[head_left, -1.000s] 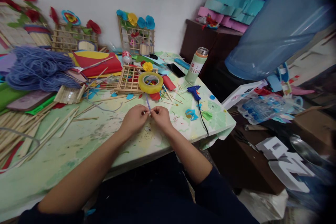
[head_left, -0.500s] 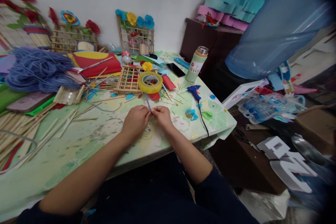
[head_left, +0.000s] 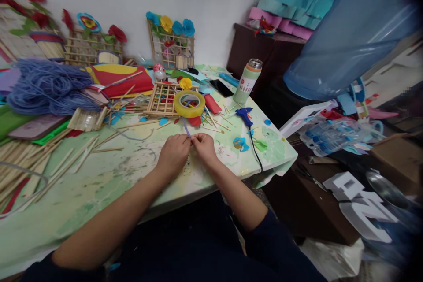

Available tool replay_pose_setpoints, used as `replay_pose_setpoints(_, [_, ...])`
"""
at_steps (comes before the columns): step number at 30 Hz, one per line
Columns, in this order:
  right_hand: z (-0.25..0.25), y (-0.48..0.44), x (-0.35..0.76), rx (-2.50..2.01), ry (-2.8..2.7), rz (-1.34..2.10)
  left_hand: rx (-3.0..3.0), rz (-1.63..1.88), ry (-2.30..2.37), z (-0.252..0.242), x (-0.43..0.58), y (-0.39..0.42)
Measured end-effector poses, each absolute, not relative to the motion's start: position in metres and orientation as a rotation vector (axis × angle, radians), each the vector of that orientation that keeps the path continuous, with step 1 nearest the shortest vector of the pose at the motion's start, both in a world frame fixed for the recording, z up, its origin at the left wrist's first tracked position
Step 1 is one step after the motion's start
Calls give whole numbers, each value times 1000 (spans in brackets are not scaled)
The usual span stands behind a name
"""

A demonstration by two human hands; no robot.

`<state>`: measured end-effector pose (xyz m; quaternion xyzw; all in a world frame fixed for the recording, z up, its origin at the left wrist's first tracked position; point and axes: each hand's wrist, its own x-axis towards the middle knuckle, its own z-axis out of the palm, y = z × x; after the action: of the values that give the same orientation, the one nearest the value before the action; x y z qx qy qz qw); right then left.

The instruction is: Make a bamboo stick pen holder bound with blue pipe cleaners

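Observation:
My left hand (head_left: 174, 153) and my right hand (head_left: 204, 147) meet fingertip to fingertip over the paint-stained table (head_left: 109, 176). Both pinch a thin blue-purple strand (head_left: 187, 129) that rises from between the fingers toward the tape roll. The fingers of both hands are closed on it. A yellow tape roll (head_left: 189, 103) lies just beyond the hands, resting on a small wooden stick grid (head_left: 161, 99).
A blue glue gun (head_left: 245, 116) with a black cord lies right of the hands, a green bottle (head_left: 247, 81) behind it. Blue yarn (head_left: 46, 86) and loose wooden sticks (head_left: 36, 163) fill the left. A phone (head_left: 222, 88) lies near the far edge. A large blue water jug (head_left: 350, 35) stands at right.
Both hands have shifted slightly to the right and closer together, still pinching the strand. Everything else on the table stays where it was.

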<state>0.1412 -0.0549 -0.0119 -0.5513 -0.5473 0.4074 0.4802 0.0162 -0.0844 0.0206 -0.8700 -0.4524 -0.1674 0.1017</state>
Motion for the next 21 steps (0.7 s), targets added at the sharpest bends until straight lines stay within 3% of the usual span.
replay_pose_setpoints(4, [-14,-56,140,-1380,-1388,900,-2644,-825,-1448,22,10,-77])
replay_pose_setpoints(11, [-14,-58,140,-1395,-1449,912,-2809,-1702,-2137,3,4,-54])
replay_pose_setpoints(17, [-14,-60,141,-1425,-1521,828,-2746,-1974,-2448,0,6,-53])
replay_pose_setpoints(21, [-9,-64,141,-1470,-1592,765,-2708,-1957,-2524,8,5,-56])
